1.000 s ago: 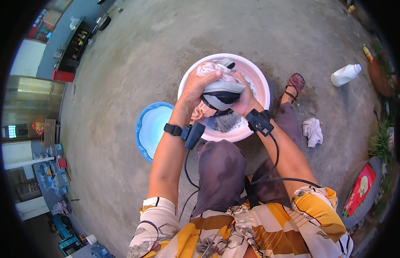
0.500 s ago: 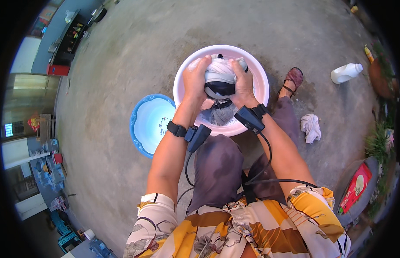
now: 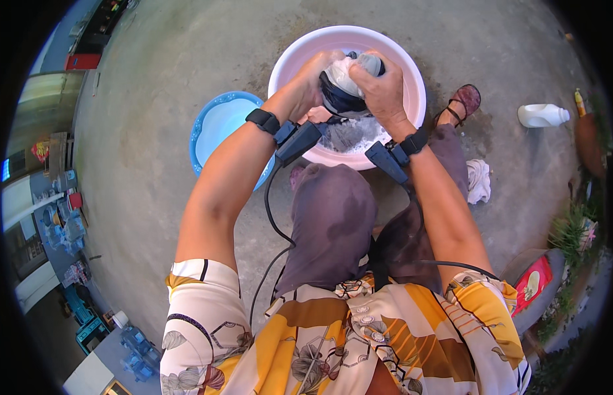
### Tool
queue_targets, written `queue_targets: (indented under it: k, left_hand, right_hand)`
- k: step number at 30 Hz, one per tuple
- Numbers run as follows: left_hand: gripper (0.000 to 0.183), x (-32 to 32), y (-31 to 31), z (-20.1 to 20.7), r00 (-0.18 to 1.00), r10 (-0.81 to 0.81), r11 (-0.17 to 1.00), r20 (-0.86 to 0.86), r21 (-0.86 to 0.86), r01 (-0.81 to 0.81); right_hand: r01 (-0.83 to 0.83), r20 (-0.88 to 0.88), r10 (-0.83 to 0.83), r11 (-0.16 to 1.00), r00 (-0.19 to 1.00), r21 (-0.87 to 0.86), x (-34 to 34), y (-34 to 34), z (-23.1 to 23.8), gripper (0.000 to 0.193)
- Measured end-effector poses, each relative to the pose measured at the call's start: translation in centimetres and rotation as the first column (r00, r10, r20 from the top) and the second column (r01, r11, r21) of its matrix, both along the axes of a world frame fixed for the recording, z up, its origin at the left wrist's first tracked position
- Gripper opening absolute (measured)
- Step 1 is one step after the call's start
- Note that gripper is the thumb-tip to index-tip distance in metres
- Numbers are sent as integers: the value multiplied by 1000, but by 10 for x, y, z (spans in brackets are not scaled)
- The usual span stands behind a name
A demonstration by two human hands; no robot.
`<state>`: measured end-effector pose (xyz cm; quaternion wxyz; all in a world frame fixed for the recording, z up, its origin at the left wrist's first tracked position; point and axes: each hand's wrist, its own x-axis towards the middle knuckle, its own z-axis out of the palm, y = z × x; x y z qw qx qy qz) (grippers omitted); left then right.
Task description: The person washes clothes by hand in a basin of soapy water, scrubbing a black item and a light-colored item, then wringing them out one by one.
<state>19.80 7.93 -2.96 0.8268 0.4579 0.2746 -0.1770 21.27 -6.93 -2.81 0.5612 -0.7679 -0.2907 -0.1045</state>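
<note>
A bundled wet cloth [image 3: 342, 95], white, grey and black, is held over a pink basin [image 3: 417, 85]. My left hand [image 3: 311, 80] wraps its left side, the fingers partly hidden behind it. My right hand [image 3: 385, 92] is closed on the other side, its thumb lying across the top of the cloth. Below the bundle, a grey cloth [image 3: 351, 136] lies in sudsy water in the basin. Something skin-pink shows at the basin's near left, too covered to name.
A blue basin [image 3: 195, 141] stands left of the pink one. On the concrete floor to the right are a white bottle [image 3: 542, 115], a crumpled white cloth [image 3: 478, 181] and a yellow bottle [image 3: 579, 102]. My shod foot [image 3: 466, 102] rests beside the pink basin. Plants [image 3: 570, 224] line the right edge.
The bundle has been turned and tilted between my hands. My right hand has shifted, its thumb now over the top. The whole view has moved, so the basins sit higher in the picture.
</note>
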Motion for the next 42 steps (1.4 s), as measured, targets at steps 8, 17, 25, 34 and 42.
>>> queue_targets:
  k: [8,17,25,34,42]
  left_hand:
    - [23,-72,129,3,898,379,817,223,375,-438]
    - [28,-170,208,-71,943,307,305,129,925,-226]
    - [96,-53,55,-142,677,-701,-212,-222,972,99]
    - [103,23,31,-219,643,-645,-286,-413,911,297]
    - [23,80,24,-263,699,-616,-172,-363,928,330]
  right_hand:
    - [-80,-648,177,981,741,177,7,-13,-13,39]
    - [-63,-931,-87,991,355,-117,56,-54,-121,31]
    - [-171,-178,42,549,983,-818,61,-23,-194,82]
    - [-291,-303,-1,281,953,-915,80,-17,-243,98]
    - [-128,-669,-372,809,644,-574,65,-10,-269,45]
